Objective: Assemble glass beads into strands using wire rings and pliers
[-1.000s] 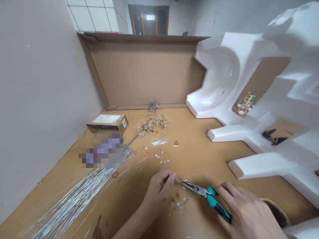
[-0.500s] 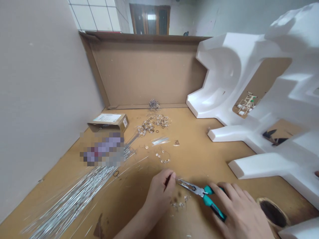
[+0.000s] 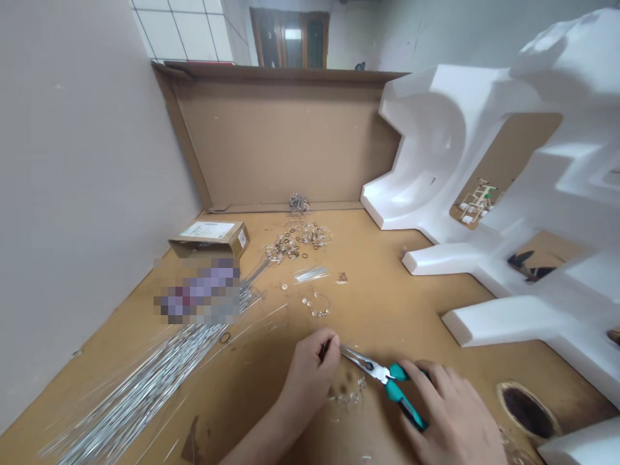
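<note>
Low on brown board, near edge: left hand (image 3: 305,374) pinches end of beaded wire ring (image 3: 349,392), steadying it flat. Right hand (image 3: 453,420) clenched round teal-handled pliers (image 3: 382,374), nose meeting pinch point. Spare wire bundle (image 3: 145,381) lies alongside, within reach.

Shiny metal pliers (image 3: 369,366), matt cardboard floor (image 3: 397,303)

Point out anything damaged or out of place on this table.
A dark hole breaks the tabletop beside the right hand, its rim ragged. Small rings lie scattered loose near the cardboard wall.
</note>
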The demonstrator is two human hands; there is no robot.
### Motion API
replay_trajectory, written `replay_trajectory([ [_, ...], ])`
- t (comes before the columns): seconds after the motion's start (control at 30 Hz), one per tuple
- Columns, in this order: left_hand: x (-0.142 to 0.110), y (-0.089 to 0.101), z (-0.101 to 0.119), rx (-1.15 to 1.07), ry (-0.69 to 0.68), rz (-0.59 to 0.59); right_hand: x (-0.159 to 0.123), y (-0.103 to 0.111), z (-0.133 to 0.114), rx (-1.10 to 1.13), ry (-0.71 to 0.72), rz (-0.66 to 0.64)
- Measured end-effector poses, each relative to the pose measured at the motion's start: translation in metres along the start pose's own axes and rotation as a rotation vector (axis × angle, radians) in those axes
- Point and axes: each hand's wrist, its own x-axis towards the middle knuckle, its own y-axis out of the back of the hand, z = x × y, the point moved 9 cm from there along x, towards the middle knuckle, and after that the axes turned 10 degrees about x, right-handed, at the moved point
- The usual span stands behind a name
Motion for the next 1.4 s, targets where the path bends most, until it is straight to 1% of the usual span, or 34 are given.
replay_trajectory([
  [0.1,0.001,-0.007,-0.004,-0.070,0.034,-0.059,0.004,0.006,-0.001,-0.022,0.040,0.004],
  [0.2,-0.001,-0.020,-0.009,-0.217,0.113,-0.202,0.008,0.011,0.001,-0.027,0.059,-0.014],
  [0.3,-0.004,-0.032,-0.009,-0.406,0.175,-0.334,0.011,0.014,0.003,-0.014,0.046,-0.042],
  [0.37,-0.005,-0.036,-0.008,-0.517,0.181,-0.379,0.013,0.014,0.003,-0.008,0.043,-0.066],
  [0.43,-0.005,-0.038,-0.008,-0.579,0.184,-0.397,0.013,0.015,0.003,-0.007,0.036,-0.083],
  [0.53,-0.006,-0.040,-0.011,-0.568,0.181,-0.404,0.013,0.016,0.001,0.000,0.031,-0.104],
  [0.63,-0.006,-0.040,-0.011,-0.518,0.162,-0.401,0.012,0.020,-0.003,-0.017,0.060,-0.086],
  [0.73,-0.004,-0.038,-0.009,-0.461,0.126,-0.363,0.012,0.026,-0.007,-0.046,0.104,-0.035],
  [0.87,-0.002,-0.034,-0.006,-0.390,0.078,-0.297,0.011,0.027,-0.009,-0.069,0.117,0.016],
  [1.03,-0.003,-0.033,-0.005,-0.337,0.062,-0.273,0.011,0.025,-0.011,-0.087,0.135,0.020],
  [1.17,-0.004,-0.031,-0.005,-0.317,0.074,-0.261,0.012,0.028,-0.012,-0.084,0.161,0.032],
  [1.3,0.000,-0.023,-0.002,-0.265,0.044,-0.239,0.013,0.027,-0.004,-0.047,0.118,0.027],
  [1.4,0.003,-0.015,-0.004,-0.292,0.080,-0.195,0.012,0.024,0.005,-0.018,0.058,0.025],
])
